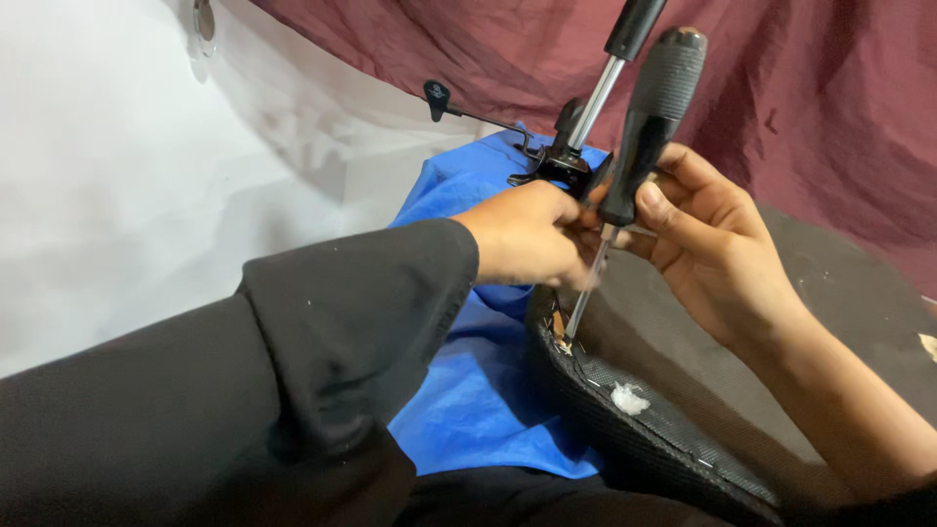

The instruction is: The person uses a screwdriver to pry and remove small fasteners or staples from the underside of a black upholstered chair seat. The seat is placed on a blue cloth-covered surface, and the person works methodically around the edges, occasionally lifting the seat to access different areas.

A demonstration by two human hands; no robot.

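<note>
Here both hands [532, 234] [708, 239] grip the screwdriver [639, 127], tip on the seat edge [586, 376]

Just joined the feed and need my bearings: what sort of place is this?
Probably a makeshift upholstery or chair-repair spot. A screwdriver works at the edge of an upturned seat base, the chair's metal mechanism lies on a blue sheet, and maroon cloth hangs behind.

A blue plastic sheet [468, 390] lies w/ a maroon cloth [800, 107] behind and a white wall [117, 176] at left.
</note>
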